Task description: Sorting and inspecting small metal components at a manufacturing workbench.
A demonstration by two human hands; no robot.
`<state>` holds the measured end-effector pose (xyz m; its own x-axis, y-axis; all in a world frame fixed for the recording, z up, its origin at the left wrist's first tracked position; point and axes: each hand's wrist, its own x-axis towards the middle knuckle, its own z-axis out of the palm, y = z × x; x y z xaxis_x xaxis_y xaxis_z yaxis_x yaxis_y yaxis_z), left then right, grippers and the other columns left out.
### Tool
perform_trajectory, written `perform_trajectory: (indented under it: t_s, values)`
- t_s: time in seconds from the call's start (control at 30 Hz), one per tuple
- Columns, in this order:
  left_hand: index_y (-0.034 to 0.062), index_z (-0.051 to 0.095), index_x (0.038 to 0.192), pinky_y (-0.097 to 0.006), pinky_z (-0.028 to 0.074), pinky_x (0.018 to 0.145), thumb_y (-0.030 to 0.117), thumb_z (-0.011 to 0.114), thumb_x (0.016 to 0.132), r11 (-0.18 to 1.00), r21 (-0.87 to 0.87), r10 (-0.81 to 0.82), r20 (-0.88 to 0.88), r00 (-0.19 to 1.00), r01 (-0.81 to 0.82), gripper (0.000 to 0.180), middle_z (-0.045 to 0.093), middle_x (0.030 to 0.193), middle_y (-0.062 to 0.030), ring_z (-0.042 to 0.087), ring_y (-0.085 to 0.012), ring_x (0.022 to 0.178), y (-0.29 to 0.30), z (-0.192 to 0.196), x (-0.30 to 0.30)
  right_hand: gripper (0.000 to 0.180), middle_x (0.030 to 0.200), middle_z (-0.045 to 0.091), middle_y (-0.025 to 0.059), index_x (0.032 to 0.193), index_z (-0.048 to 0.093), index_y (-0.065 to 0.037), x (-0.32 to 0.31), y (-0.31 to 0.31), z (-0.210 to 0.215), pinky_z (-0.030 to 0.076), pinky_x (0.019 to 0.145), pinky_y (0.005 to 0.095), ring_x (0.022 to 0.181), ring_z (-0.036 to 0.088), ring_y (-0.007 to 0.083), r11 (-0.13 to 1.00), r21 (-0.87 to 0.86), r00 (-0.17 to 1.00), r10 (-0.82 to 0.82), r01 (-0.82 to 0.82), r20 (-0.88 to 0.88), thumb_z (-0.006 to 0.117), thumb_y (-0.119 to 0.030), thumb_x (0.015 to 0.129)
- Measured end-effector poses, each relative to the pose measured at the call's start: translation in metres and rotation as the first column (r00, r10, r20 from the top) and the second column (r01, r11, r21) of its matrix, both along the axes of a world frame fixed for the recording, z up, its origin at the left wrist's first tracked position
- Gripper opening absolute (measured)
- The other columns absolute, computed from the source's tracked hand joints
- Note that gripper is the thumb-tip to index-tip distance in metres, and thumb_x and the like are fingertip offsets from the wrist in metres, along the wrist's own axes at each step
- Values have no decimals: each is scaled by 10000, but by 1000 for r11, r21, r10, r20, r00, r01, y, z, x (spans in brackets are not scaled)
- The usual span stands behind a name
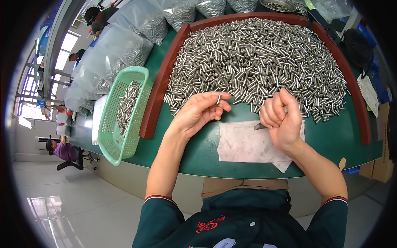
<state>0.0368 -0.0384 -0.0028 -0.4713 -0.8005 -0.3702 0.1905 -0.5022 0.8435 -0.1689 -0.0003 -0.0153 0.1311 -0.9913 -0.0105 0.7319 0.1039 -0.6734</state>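
My left hand [194,115] is raised over the near side of the table, palm turned up. Between its thumb and fingers it pinches one small, shiny metal pin [218,99]. My right hand [283,120] is closed in a fist above a stained whitish cloth [237,142]. From the bottom of that fist juts the dark, flat end of a tool [259,126]; its kind is hidden by the fingers. Just beyond both hands spreads a large heap of metal pins [256,62] like the one in my left hand.
Reddish-brown wooden strips [159,95] frame the heap on the green table [198,155]. To the left stands a pale green basket [108,124] with pins inside. Clear plastic bags [124,45] of metal parts line the left and far sides. Other people sit farther off at left.
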Motion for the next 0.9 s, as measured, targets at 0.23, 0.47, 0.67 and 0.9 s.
perform_trajectory:
  t_s: [0.23, 0.47, 0.67, 0.9]
  values:
    - [49, 490, 724, -188, 340, 496, 262, 454, 892, 963, -203, 192, 52, 980, -178, 274, 507, 675, -23, 386, -59, 536, 3, -2, -7, 443, 409, 233, -8, 487, 252, -113, 0, 0, -2, 160, 364, 246, 378, 177, 86, 1000, -12, 1000, -9, 8, -10, 336, -272, 892]
    - [6, 586, 756, -286, 338, 429, 96, 687, 653, 550, -727, 462, 675, 576, 411, 170, 393, 494, -51, 401, -148, 437, 10, -8, -35, 431, 418, 250, -9, 497, 266, -109, 1, -1, -1, 169, 366, 239, 379, 184, 81, 1000, -10, 1000, 3, -3, 7, 331, -264, 893]
    - [21, 566, 781, -361, 412, 501, 80, 632, 701, 242, -771, 543, 611, 576, 589, 119, 540, 602, -107, 528, -275, 553, 4, -22, -37, 426, 423, 256, -10, 503, 274, -107, 0, 0, -1, 178, 366, 234, 380, 186, 80, 1000, -19, 1000, 1, -1, 7, 323, -261, 897]
    - [15, 567, 786, -336, 414, 491, 89, 627, 715, 372, -678, 449, 729, 516, 634, 119, 564, 622, -99, 540, -257, 541, 4, -16, -42, 434, 419, 261, -10, 498, 274, -109, -2, 0, -2, 178, 365, 236, 376, 187, 81, 1000, -3, 1000, 8, -8, -8, 328, -276, 895]
